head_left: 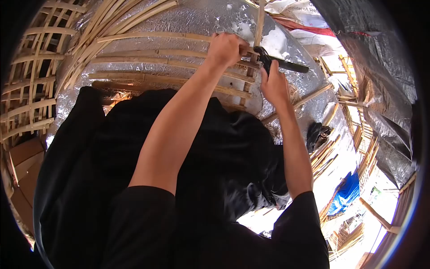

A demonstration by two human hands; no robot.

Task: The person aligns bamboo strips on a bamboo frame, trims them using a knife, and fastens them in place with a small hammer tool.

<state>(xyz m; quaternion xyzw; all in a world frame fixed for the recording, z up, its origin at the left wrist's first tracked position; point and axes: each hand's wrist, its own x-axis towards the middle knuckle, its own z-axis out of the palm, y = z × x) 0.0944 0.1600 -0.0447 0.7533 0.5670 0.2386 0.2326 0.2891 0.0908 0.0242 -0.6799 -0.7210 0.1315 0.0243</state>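
My left hand (225,48) is closed at the end of the bamboo slats, its fingers wrapped around a bamboo slat (192,54). Close by on the right, my right hand (275,85) grips a black tool (291,65) by its handle. A curved black end rises above that hand, and a long dark bar points to the right; its exact kind is unclear. Several bamboo slats lie roughly parallel in front of me, with a crosswise bamboo piece (247,85) near their right ends.
Silvery sheeting (179,20) lies beneath the slats. A bundle of bamboo strips (105,22) curves at the upper left, beside a woven bamboo lattice (31,80). A bamboo pole (316,93) slants at the right. Further right are a grey tarp (385,80) and blue sheeting (346,193).
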